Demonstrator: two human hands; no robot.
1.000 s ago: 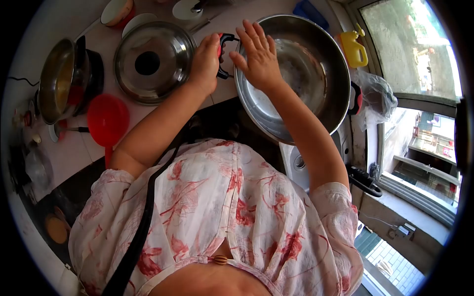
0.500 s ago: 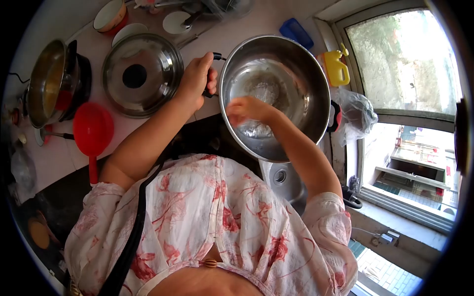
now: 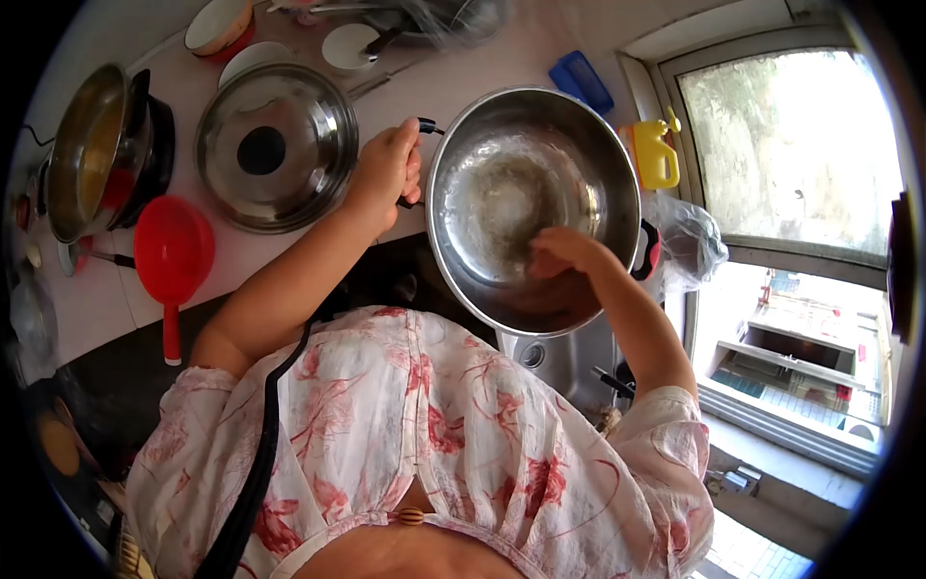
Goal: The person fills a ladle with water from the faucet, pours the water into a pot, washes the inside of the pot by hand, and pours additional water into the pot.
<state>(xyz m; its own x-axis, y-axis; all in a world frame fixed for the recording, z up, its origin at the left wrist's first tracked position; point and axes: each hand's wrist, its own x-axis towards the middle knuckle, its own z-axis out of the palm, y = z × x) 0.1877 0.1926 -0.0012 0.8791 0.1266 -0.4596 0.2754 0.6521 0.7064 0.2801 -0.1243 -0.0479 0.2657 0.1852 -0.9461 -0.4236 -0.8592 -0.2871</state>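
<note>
A large steel pot is tilted toward me above the sink edge, its shiny inside showing some water. My left hand is wrapped round the pot's left handle. Inside the pot, near its lower right wall, is my right hand, its fingers curled and slightly blurred; whether they hold anything is hidden. The pot's right handle, black and red, is free of any hand. A steel lid with a black knob lies on the counter, left of my left hand.
A red ladle and a second pan are at the left. Bowls and a small plate stand at the back. A blue tray, yellow jug and plastic bag are near the window. Below the pot is the sink.
My right hand has gone from spread above the pot's left rim down into the pot and across to its right side. My left hand still grips the handle.
</note>
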